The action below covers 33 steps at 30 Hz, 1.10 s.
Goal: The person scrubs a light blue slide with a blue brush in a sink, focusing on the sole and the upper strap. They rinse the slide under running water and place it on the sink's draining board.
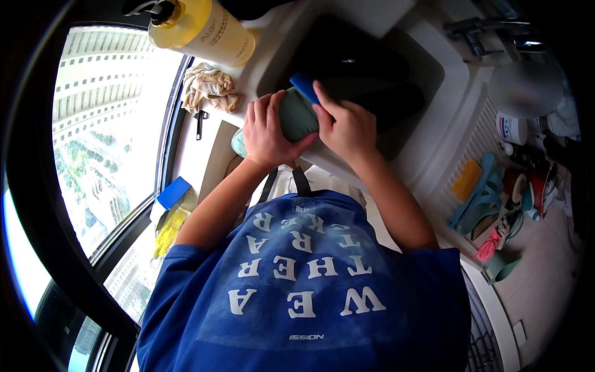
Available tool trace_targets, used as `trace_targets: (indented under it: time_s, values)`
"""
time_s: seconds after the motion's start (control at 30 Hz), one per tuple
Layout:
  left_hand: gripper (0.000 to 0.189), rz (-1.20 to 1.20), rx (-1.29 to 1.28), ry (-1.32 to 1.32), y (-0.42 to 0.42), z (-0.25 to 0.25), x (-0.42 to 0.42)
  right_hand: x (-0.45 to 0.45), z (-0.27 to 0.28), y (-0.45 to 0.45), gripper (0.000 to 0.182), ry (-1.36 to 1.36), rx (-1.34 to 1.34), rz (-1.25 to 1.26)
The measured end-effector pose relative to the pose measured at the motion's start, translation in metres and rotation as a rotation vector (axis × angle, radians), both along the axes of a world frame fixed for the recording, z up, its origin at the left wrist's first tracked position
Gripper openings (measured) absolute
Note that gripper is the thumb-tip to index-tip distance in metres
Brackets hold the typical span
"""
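My left hand grips a grey-green item, seemingly a slipper, by its near side. Its paler, ridged end sticks out to the left of the wrist. In my right hand is a blue brush, held against the far end of the green item; its bristles are hidden. Both hands are above the near left edge of a white sink. Inside the sink are dark shapes, too dim to name.
A yellow pump bottle and a crumpled cloth lie left of the sink, by the window. A metal faucet is at upper right. An orange bar and blue sandals sit along the right ledge.
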<state>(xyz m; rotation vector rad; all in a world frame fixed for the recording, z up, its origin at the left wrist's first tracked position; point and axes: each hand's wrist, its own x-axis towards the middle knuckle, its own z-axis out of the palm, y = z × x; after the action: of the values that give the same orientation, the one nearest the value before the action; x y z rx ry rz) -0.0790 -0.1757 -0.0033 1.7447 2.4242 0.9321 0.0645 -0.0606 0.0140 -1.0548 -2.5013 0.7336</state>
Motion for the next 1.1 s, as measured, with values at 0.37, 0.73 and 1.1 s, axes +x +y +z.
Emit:
trace_targets:
  time_s: [0.37,0.73,1.1]
  values:
    - [0.087,0.021,0.003,0.014,0.004,0.001,0.001,0.018,-0.006,-0.024,0.042,0.041,-0.021,0.036]
    - [0.09,0.037,-0.035,0.0,0.005,-0.001,0.002,0.022,-0.001,-0.023,0.041,-0.022,-0.112,-0.009]
    - [0.092,0.004,-0.06,-0.006,0.003,0.002,0.002,0.025,0.002,-0.006,0.036,-0.023,-0.214,0.058]
